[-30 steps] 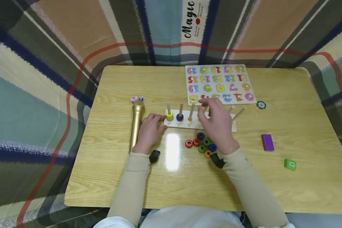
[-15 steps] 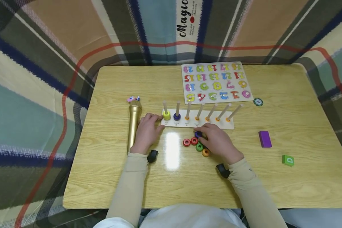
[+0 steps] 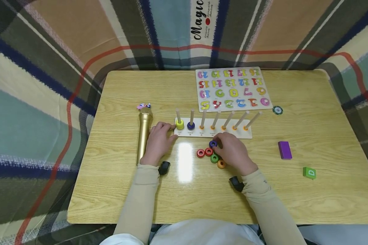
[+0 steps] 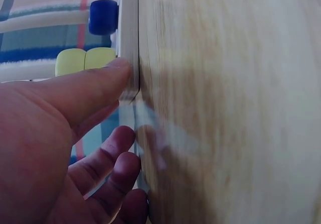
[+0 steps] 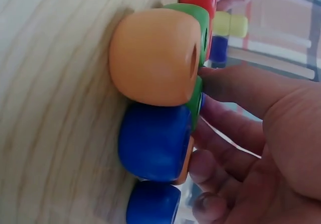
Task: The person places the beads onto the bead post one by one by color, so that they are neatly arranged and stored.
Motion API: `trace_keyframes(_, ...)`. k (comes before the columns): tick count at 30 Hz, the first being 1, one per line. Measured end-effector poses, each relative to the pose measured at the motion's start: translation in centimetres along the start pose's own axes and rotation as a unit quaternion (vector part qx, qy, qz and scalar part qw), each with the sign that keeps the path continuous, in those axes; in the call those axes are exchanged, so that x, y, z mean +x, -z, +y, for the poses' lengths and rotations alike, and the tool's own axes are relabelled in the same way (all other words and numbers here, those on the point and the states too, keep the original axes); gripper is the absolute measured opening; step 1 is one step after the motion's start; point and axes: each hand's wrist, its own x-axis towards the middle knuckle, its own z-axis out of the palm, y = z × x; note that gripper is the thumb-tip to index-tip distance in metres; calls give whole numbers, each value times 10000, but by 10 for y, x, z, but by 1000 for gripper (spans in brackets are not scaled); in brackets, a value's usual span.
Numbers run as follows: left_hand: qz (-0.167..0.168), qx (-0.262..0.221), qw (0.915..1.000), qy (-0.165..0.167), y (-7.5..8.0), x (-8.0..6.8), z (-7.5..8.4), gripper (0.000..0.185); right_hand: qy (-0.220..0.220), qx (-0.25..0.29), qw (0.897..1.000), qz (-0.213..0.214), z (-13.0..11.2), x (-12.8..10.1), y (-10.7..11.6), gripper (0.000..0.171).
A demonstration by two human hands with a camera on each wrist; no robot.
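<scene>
A white peg board (image 3: 240, 134) with several upright wooden pegs lies across the table. Two yellow rings (image 4: 86, 62) are stacked on its leftmost peg, and a dark blue ring (image 3: 191, 126) sits on the peg beside it. At the board's left end, my left hand (image 3: 159, 141) holds the corner between thumb and index finger. In front of the board my right hand (image 3: 233, 151) pinches a blue ring (image 3: 211, 143) among loose rings. Red rings (image 3: 200, 153), a green ring (image 3: 214, 158) and an orange ring (image 5: 153, 58) lie close by; the right hand hides other rings from the head view.
Left of the left hand lies a gold microphone (image 3: 143, 136). A number puzzle board (image 3: 230, 87) is behind the pegs. To the right are a round chip (image 3: 277, 110), a purple block (image 3: 285, 150) and a green letter block (image 3: 309, 173).
My right hand has come down from over the pegs to the loose rings, and its thumb and index finger have closed on the blue ring. My left hand stays at the board's end.
</scene>
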Motion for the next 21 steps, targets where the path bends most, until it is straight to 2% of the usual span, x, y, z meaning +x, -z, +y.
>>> trace_keyframes(3,45,-30,10000,-25,0,-1,0,40,17,204,9995,226,-2,-2,2,30)
trace_keyframes(6,82,-49,9999,-57,0,0,-1,40,334,662,9938,832,-6,-4,6,32)
trace_keyframes(8,83,-54,9999,-75,0,0,-2,40,717,984,9828,1392,-13,-5,11,32)
trace_keyframes(11,57,-42,10000,-64,0,1,-2,40,1319,1327,9588,2138,-28,-2,20,32)
trace_keyframes(13,55,-38,10000,-68,0,0,-2,41,1540,1505,9446,2476,-40,3,25,31)
trace_keyframes(15,52,-25,10000,-81,0,0,-2,41,1626,1648,9361,2649,-52,9,31,31)
trace_keyframes(18,55,-15,9999,-95,-1,-1,-4,42,1601,1581,9354,2729,-66,20,36,31)
trace_keyframes(21,55,-23,9999,-109,-1,0,-3,41,1418,1283,9437,2701,-74,29,38,32)
